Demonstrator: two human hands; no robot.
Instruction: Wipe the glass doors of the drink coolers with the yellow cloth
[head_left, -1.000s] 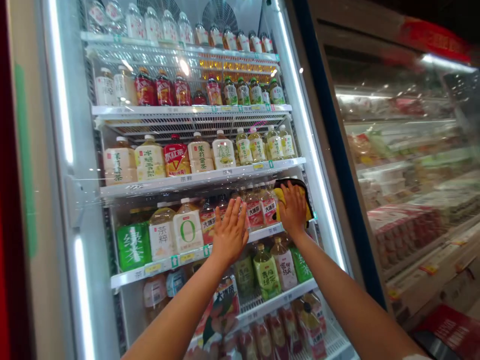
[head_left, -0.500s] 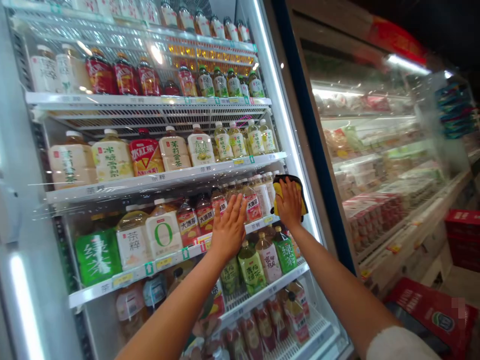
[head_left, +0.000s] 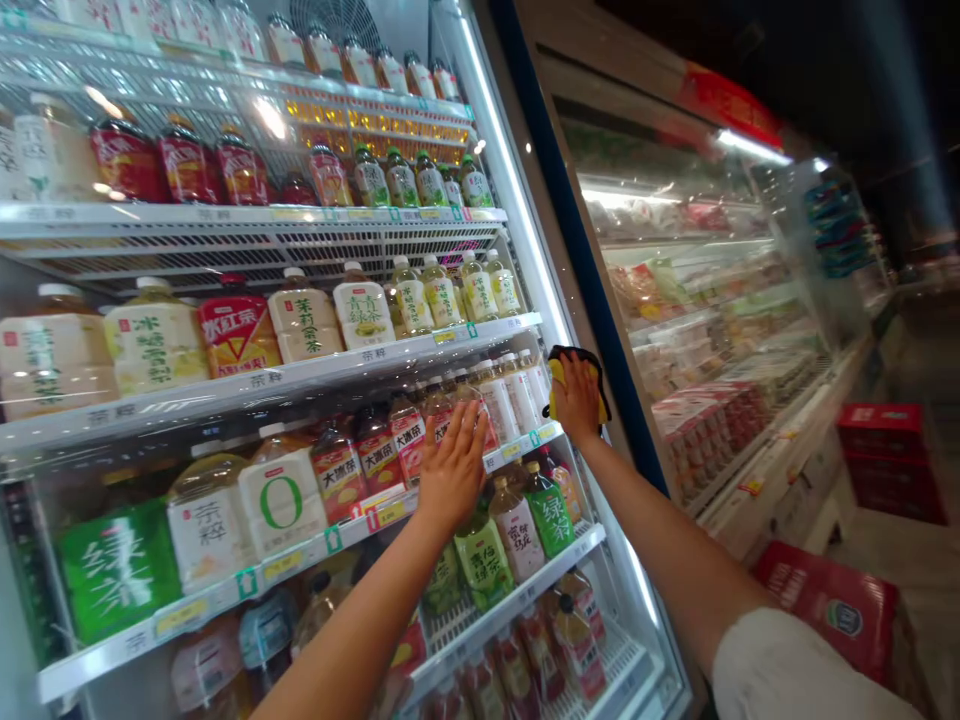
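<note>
My left hand [head_left: 452, 468] lies flat with fingers spread against the glass door of a lit drinks cooler, in front of the shelf with red-labelled tea bottles [head_left: 377, 452]. Nothing is in it. Higher and to the right, my right hand [head_left: 577, 400] presses a yellow cloth with a black edge [head_left: 604, 400] to the glass near the door's right side. Behind the glass, shelves [head_left: 300, 375] hold rows of bottles, among them a large green-labelled one [head_left: 120, 570] at the lower left and a white one with a green ring [head_left: 282, 495].
To the right runs an open display case [head_left: 705, 340] with packaged food. Red boxes [head_left: 885, 440] stand beyond it, and another red box [head_left: 832, 605] is low at the right. A bright light strip [head_left: 517, 180] edges the cooler.
The view has shifted, so the cooler and the display case sit further left. The right hand with the cloth now lies closer to the door's right edge; the left hand stays flat on the glass.
</note>
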